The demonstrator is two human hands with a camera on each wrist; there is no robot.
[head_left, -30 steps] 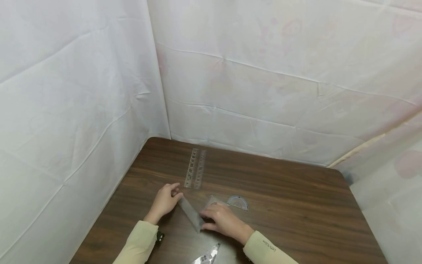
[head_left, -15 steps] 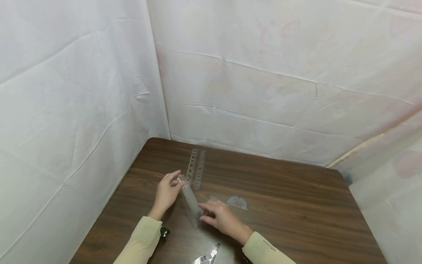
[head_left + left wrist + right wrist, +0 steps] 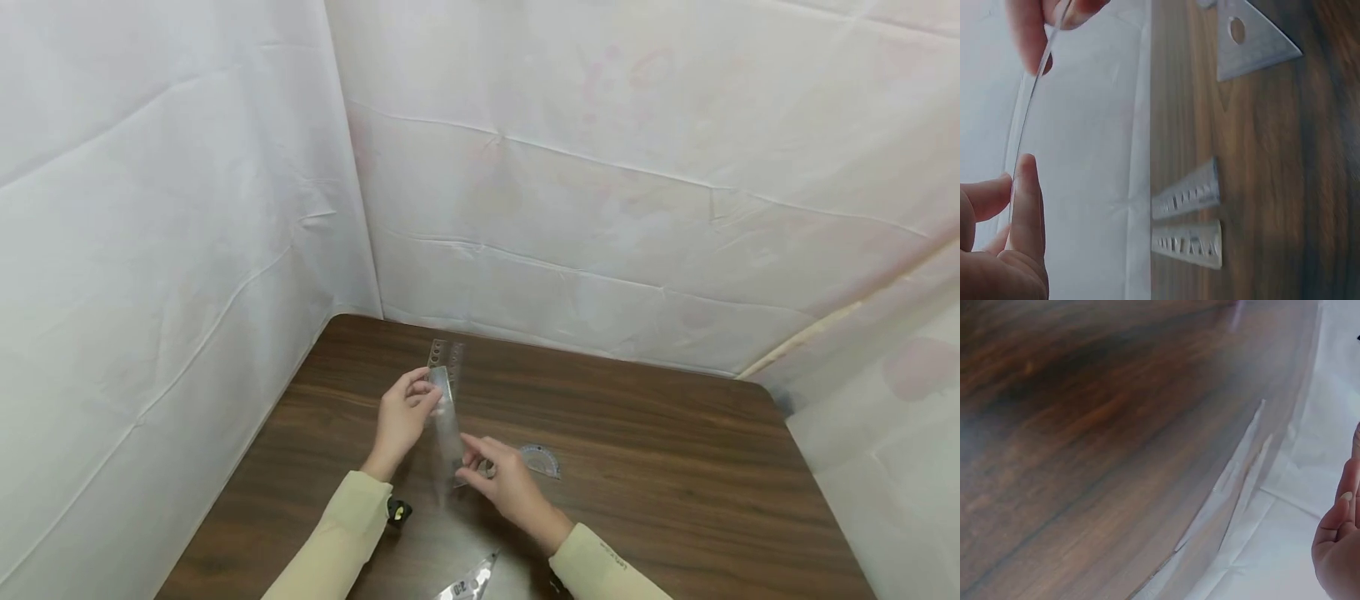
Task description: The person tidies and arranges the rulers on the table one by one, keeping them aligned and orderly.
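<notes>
The left hand [image 3: 403, 417] pinches the far end of a clear ruler [image 3: 447, 421], held above the table [image 3: 675, 467]. The right hand [image 3: 501, 482], at five o'clock, pinches its near end. A protractor [image 3: 542, 460] lies at three o'clock.

soft, even light fills the head view; the white sheets [image 3: 600, 167] are bright and nearly washed out, and shadows on the bench [image 3: 675, 467] are faint. a pale sheen lies on the wood near the bottom edge. straight lines bow slightly toward the frame's edges. the left wrist view is fairly sharp on the bench but blurred on the close fingers [image 3: 1022, 212]. the right wrist view is smeared and out of focus throughout.
</notes>
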